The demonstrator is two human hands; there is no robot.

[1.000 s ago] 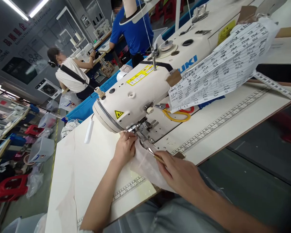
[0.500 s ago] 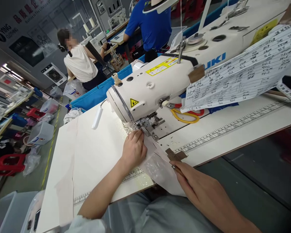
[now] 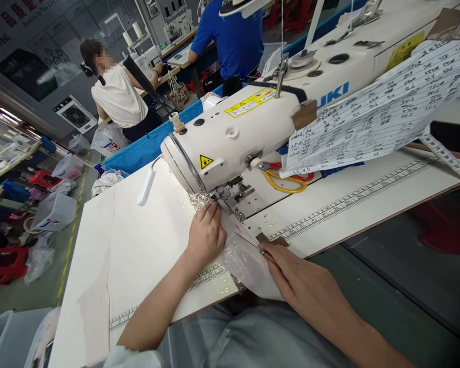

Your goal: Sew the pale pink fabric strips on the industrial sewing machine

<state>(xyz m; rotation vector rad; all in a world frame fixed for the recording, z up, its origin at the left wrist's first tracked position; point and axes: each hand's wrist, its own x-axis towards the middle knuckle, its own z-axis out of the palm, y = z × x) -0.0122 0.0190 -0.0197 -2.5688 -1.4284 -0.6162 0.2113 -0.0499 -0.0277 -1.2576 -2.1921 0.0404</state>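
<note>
A sheer white piece of fabric (image 3: 249,263) runs from the needle area of a white sewing machine (image 3: 230,140) toward my lap, hanging over the table's front edge. My left hand (image 3: 206,232) is closed, its fingertips pressing the fabric right beside the presser foot (image 3: 226,205). Closer to me, my right hand (image 3: 301,278) is wrapped round a slim pointed metal tool (image 3: 267,254) with a brass-coloured end. Its thin tip reaches along the fabric's right edge toward the machine. The palm hides most of this tool, so its exact kind is unclear.
Yellow-and-red-handled scissors (image 3: 285,181) lie behind the needle area. A handwritten paper sheet (image 3: 368,110) hangs over the machine's right side. Printed rulers (image 3: 352,199) mark the white table (image 3: 145,250). A small white lamp (image 3: 146,188) lies left. Two people sit at machines beyond.
The whole view has shifted slightly, so most things sit further left. My right hand and its tool are a little closer to the machine. My left hand stays by the presser foot.
</note>
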